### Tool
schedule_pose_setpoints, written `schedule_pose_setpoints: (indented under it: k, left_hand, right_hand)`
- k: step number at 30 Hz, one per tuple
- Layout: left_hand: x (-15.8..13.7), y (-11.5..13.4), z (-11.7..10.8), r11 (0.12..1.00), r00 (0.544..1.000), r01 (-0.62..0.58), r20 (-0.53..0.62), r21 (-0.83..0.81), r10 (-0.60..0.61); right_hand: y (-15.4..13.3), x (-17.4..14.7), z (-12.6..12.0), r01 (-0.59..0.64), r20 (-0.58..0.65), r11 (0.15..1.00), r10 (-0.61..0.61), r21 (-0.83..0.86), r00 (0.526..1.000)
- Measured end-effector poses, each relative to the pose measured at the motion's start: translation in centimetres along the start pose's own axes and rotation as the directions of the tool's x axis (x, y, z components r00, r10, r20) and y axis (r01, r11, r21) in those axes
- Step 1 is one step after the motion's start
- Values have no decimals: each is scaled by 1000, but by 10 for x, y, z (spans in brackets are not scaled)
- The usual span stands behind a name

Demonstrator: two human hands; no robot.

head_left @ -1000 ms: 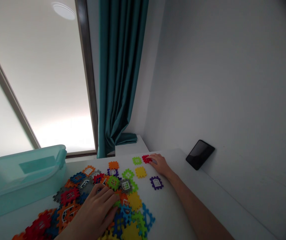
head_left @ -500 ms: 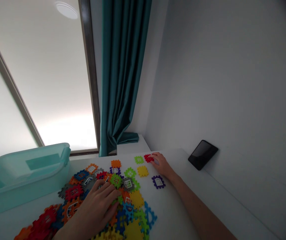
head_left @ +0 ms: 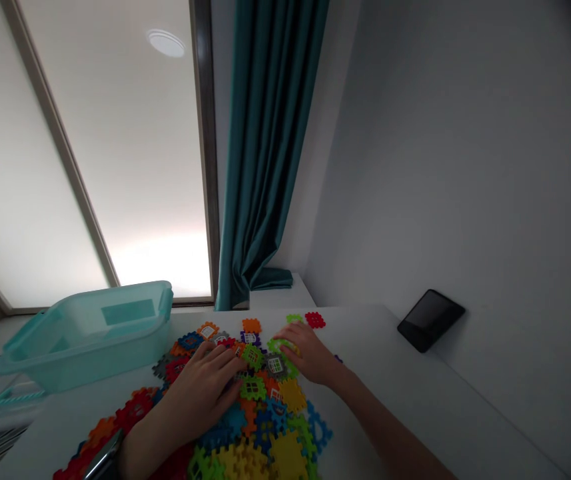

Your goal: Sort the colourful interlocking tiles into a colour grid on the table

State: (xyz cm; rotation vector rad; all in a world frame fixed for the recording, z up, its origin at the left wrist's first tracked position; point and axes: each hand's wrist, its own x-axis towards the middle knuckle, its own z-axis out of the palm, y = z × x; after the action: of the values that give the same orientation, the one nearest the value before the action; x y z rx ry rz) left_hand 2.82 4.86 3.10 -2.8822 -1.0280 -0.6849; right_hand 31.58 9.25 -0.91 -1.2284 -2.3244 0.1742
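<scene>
The tiles (head_left: 288,453) lie heaped on the surface (head_left: 360,407), spreading toward its far edge, where a red tile (head_left: 315,320) lies. The left hand (head_left: 210,380) rests over the heap, fingers slightly spread; the right hand (head_left: 310,352) bends over a green tile (head_left: 274,345). Whether either grips anything, I cannot tell. A tub (head_left: 110,352) stands near the left edge.

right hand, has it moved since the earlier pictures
Yes. Judged against the black tablet, the right hand has moved left and toward the camera, from the red piece to a light green piece by the pile.
</scene>
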Motion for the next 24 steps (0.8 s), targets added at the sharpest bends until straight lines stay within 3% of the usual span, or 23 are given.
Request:
schedule_pose_setpoints:
  k: [8, 24]
  left_hand:
    - [-26, 4, -11, 1000, 996, 29, -88, -11, -30]
    - [-49, -3, 16, 995, 981, 62, -179, -74, -75]
  right_hand:
    - [4, -3, 0, -7, 93, 999, 11, -43, 996]
    - [20, 23, 7, 6, 265, 990, 31, -139, 964]
